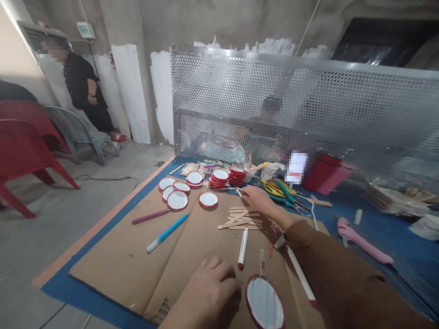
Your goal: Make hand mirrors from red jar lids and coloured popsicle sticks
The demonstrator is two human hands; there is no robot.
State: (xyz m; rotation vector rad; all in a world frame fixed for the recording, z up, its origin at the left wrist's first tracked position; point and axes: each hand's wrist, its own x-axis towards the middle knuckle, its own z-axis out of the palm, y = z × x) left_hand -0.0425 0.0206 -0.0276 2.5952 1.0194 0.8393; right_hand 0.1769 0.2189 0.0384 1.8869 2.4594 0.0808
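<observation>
My left hand [209, 294] rests low on the brown cardboard [120, 265], fingers curled under, with nothing visible in it. Just to its right lies a red-rimmed white lid [265, 304] with a thin stick [262, 261] across its top edge. My right hand [256, 198], in a brown sleeve, reaches forward to the far end of a pile of wooden ice-cream sticks [240, 219]. Its fingers are pressed together and point down at a small item that I cannot make out. A red-and-white marker [243, 249] lies between my hands.
Several red-rimmed lids [181, 194] lie flat, and others are stacked [219, 177]. A blue pen [167, 233] and a purple pen [150, 216] lie at left. Scissors [279, 189], a pink tool [360, 240] and a perforated metal screen [302, 109] are beyond. Red chairs [24, 151] and a person [85, 91] are at far left.
</observation>
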